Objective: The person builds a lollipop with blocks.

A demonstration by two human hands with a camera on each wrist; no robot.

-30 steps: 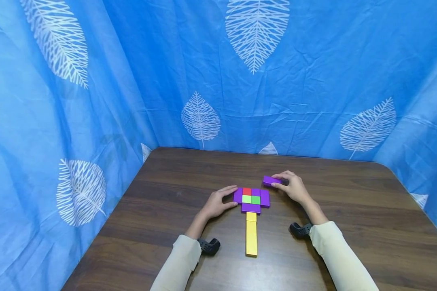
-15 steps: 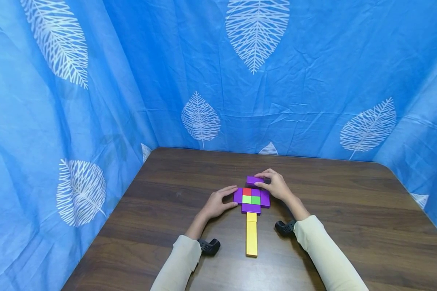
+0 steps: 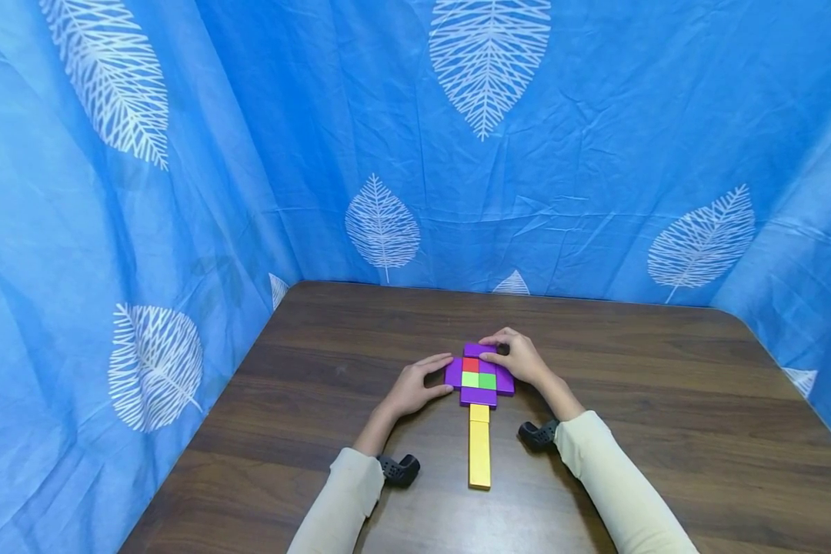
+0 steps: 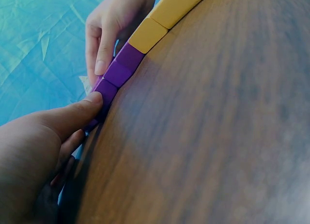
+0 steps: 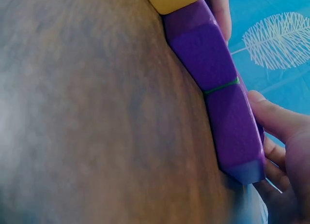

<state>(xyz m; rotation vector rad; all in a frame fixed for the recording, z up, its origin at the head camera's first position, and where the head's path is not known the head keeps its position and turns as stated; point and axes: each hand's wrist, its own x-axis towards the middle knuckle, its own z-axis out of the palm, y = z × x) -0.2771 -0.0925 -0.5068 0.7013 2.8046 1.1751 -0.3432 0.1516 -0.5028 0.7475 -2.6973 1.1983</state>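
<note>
Pinching the top purple block in right hand fingers at the pattern's far edge on the counter; bracing with left hand, fingertips pressing the left purple block. Probably light, rigid, slick — gripping the short ends.

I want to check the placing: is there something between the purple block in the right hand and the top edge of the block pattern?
Nothing visible. The right hand holds the purple block against the pattern's far edge, above the red square; no gap shows.
</note>
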